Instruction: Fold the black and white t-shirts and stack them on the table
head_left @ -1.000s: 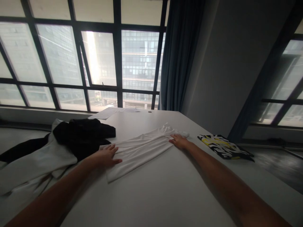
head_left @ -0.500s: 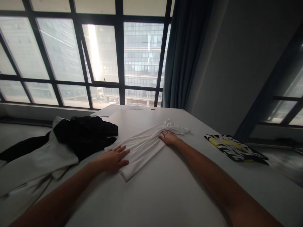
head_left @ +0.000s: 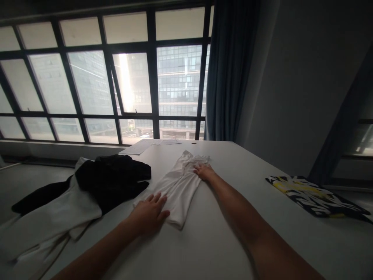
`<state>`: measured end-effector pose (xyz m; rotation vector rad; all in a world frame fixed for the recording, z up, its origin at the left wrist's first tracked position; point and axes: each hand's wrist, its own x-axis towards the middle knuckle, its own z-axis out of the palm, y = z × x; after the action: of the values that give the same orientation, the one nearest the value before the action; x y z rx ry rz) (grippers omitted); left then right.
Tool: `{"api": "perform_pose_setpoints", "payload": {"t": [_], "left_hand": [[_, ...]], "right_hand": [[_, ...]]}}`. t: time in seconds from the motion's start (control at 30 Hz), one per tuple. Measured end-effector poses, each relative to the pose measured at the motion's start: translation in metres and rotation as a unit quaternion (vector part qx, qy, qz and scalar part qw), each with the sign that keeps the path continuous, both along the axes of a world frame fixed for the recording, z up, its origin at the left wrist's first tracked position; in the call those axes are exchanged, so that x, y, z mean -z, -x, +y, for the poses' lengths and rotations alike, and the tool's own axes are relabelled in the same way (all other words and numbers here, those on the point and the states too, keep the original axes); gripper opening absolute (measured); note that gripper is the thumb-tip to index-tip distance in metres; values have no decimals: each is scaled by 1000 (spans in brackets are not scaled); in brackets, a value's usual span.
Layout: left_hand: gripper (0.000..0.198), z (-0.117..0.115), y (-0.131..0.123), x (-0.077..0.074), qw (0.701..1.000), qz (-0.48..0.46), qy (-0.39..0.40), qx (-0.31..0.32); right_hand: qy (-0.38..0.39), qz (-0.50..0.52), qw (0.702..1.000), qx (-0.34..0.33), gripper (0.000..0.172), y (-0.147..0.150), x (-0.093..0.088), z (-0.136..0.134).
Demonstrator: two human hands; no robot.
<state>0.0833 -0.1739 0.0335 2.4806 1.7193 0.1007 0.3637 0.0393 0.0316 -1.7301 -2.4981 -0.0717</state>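
Note:
A white, folded garment [head_left: 178, 190] lies on the white table, its near end flat and its far end bunched in wrinkles. What kind of garment it is, I cannot make out. My left hand [head_left: 151, 212] rests on its near left edge, fingers spread and nothing gripped. Farther off, my right hand [head_left: 204, 171] lies on the right side by the crumpled part. Its fingers are stretched over the cloth, partly lost among the folds.
To the left lies a heap of black clothing [head_left: 112, 173] and white clothing [head_left: 55, 229]. A folded black, white and yellow printed garment [head_left: 317, 196] is at the right edge of the table [head_left: 186, 256]. Papers [head_left: 140, 146] lie at the far end, before the windows and a blue curtain [head_left: 227, 70].
The white garment has turned on the table, its near end swinging right and its far end left. Both hands stay on it. The camera view has tilted up slightly.

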Motion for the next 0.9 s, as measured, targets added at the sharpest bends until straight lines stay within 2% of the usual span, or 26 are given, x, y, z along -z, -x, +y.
{"api": "perform_pose_setpoints", "payload": {"t": [0.1,0.17,0.23,0.3,0.37,0.43,0.53,0.6,0.67,0.73,0.8,0.87,0.9], "left_hand": [[48,-9,-15,-8,995,-65,-31,71],[42,-12,-19,-15,986,-118,-21,117],[37,-11,-16,-19,978,-147,-7,146],[36,-6,-9,-18,976,-149,-4,159],[38,0,-2,-13,976,-139,-7,170],[42,4,0,-7,975,-129,-13,178],[46,5,-8,-7,972,-123,-4,201],[49,3,-18,-12,966,-121,20,226],[53,0,-30,-18,958,-122,39,257],[59,-4,-42,-22,948,-126,42,289],[63,-9,-52,-21,943,-126,26,306],[56,-14,-59,-18,947,-122,-6,297],[48,-17,-62,-16,950,-121,-22,289]], "right_hand": [[-27,-10,993,118,49,-21,-10,-11],[-29,-15,990,139,46,-29,-14,-28],[-15,1,994,107,45,-31,-15,-54],[8,47,999,18,47,-29,-13,-88],[55,89,991,-89,53,-29,-11,-124],[116,88,979,-143,62,-33,-12,-157],[161,29,980,-112,64,-50,-19,-191],[150,-7,986,-75,57,-63,-27,-205],[128,-4,989,-71,49,-73,-34,-218],[93,42,989,-104,48,-74,-36,-231],[54,81,984,-152,56,-68,-32,-243],[16,88,980,-179,60,-58,-25,-251],[-1,81,979,-185,55,-53,-21,-253]]}}
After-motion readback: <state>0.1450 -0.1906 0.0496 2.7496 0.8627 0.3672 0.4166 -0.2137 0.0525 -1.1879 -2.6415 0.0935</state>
